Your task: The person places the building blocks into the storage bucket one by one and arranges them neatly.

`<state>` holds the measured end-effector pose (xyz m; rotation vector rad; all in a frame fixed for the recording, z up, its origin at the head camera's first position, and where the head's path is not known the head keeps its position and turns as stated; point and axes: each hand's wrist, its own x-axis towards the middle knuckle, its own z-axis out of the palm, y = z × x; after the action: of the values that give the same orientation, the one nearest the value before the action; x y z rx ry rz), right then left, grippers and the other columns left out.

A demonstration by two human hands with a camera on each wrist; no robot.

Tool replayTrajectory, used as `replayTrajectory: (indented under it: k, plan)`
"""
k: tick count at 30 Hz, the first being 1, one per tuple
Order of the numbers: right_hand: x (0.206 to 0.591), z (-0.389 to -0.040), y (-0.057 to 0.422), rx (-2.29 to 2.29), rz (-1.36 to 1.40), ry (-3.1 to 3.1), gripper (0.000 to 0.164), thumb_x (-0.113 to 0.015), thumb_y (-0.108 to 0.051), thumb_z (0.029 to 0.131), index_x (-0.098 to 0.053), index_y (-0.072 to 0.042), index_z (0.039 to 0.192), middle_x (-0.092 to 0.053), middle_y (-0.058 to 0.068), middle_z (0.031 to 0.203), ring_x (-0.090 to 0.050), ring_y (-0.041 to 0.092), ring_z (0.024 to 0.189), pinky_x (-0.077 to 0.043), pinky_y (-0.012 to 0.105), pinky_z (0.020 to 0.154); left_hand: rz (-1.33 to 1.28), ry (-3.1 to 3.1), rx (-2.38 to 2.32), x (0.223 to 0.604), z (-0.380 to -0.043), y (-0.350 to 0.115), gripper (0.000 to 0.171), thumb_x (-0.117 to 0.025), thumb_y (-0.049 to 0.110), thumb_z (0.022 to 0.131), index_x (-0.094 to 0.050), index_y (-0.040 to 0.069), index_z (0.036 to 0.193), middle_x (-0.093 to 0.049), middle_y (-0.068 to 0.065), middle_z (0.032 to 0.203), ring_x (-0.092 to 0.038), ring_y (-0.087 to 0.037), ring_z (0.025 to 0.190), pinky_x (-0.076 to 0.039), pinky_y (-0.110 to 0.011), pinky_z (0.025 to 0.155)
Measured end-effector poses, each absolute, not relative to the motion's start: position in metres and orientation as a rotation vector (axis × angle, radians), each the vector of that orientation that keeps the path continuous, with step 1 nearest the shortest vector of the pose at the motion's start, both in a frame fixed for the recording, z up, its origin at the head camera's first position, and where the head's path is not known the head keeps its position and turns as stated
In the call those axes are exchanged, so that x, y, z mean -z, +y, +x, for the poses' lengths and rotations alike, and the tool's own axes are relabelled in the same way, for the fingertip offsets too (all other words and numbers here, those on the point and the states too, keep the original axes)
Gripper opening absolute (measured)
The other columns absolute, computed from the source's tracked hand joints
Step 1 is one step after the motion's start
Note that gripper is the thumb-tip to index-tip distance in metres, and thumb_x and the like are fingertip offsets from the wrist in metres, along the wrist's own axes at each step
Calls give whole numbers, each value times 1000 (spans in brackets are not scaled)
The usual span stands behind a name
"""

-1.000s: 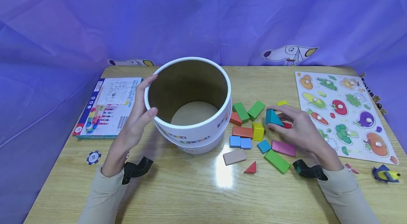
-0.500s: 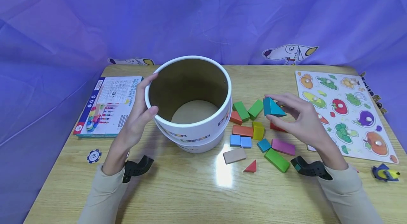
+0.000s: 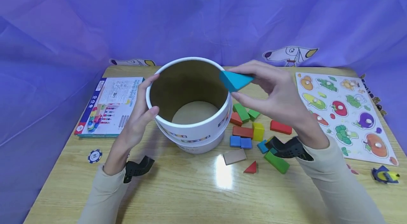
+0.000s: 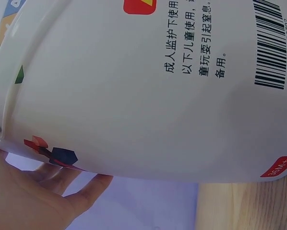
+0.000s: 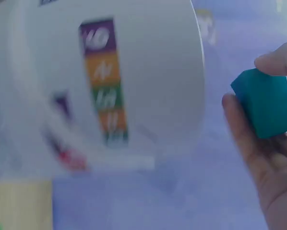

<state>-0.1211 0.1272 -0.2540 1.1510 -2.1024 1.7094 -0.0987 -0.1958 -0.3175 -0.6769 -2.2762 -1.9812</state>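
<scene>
A round white bucket [image 3: 178,130] with a brown inside stands left of the middle of the table in the head view, its bare floor showing. My left hand [image 3: 136,121] grips its left rim, thumb over the edge. The left wrist view shows those fingers [image 4: 88,191] against the printed outer wall. Between thumb and fingers of my right hand [image 3: 275,95] is a teal triangular block [image 3: 236,80], raised at the bucket's right rim. In the right wrist view, the teal block [image 5: 266,105] appears beside the bucket's blurred wall.
Several coloured blocks, among them a red block [image 3: 281,127] and a beige block [image 3: 234,157], lie right of the bucket. A vegetable puzzle board [image 3: 344,111] is at far right, with a small blue-yellow toy [image 3: 385,174]. A flat box [image 3: 111,107] and a chip [image 3: 94,156] are left.
My right hand has lifted the teal triangular block from among the other blocks and carried it left to the bucket's rim. The left hand and the bucket have stayed in place.
</scene>
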Motion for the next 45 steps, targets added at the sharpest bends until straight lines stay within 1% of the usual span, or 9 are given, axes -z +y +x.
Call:
replayTrajectory:
  k: [6, 11, 18, 22, 26, 29, 34, 38, 45]
  plan:
    - [247, -140, 90, -1526, 1275, -2330, 39, -78, -7, 80, -70, -10, 118, -70, 0, 110, -63, 9, 99, -53, 31, 92, -646, -2285, 1974, 319, -97, -196, 70, -51, 36, 92, -19, 23, 153, -21, 2, 157, -20, -23, 143, -20, -64, 112]
    - [249, -150, 82, -1447, 1352, -2431, 38, -80, -14, 80, -71, -14, 117, -71, -4, 111, -62, 7, 101, -52, 32, 89, -649, -2289, 1967, 319, -98, -195, 70, -52, 38, 92, -19, 23, 152, -21, 4, 157, -20, -22, 143, -18, -64, 112]
    - [251, -152, 78, -1445, 1465, -2366, 38, -79, -7, 79, -70, -6, 116, -72, 0, 108, -67, 6, 96, -55, 26, 87, -678, -2291, 1960, 318, -98, -197, 69, -50, 37, 93, -18, 21, 153, -19, -1, 158, -20, -27, 143, -21, -65, 110]
    - [248, -149, 82, -1474, 1480, -2297, 39, -79, -6, 79, -69, -7, 116, -71, -1, 109, -68, 7, 99, -54, 27, 89, -675, -2284, 1952, 318, -98, -197, 69, -49, 32, 92, -19, 22, 153, -19, 0, 158, -21, -25, 143, -23, -61, 111]
    - [243, -139, 98, -1466, 1445, -2213, 38, -79, -2, 78, -70, -7, 114, -71, -2, 112, -67, 9, 102, -51, 28, 92, -677, -2274, 1957, 318, -99, -196, 70, -49, 31, 91, -19, 23, 153, -20, 1, 158, -21, -23, 143, -23, -59, 112]
    - [244, -131, 120, -1508, 1378, -2160, 41, -77, 9, 74, -70, -3, 113, -71, 5, 111, -66, 15, 103, -50, 28, 94, -686, -2273, 1959, 320, -99, -196, 69, -50, 33, 92, -19, 22, 153, -20, 0, 157, -21, -25, 142, -23, -59, 111]
    - [274, -122, 167, -1677, 1198, -2146, 46, -70, 24, 69, -66, 9, 113, -68, 18, 111, -66, 21, 104, -49, 27, 98, -668, -2279, 1953, 320, -97, -197, 68, -49, 34, 93, -19, 21, 152, -20, -2, 157, -21, -27, 142, -21, -64, 110]
    - [313, -113, 204, -1616, 981, -2308, 47, -70, 24, 71, -65, 8, 114, -67, 12, 113, -66, 14, 104, -47, 21, 99, -661, -2282, 1953, 318, -96, -197, 67, -47, 29, 92, -19, 20, 152, -19, -2, 157, -20, -27, 142, -20, -65, 111]
    - [381, -96, 252, -1238, 582, -2715, 40, -78, -1, 78, -70, -15, 115, -67, 0, 113, -58, -9, 103, -37, 2, 91, -672, -2279, 1965, 318, -97, -194, 67, -46, 27, 91, -19, 20, 152, -20, -2, 157, -20, -26, 142, -20, -64, 111]
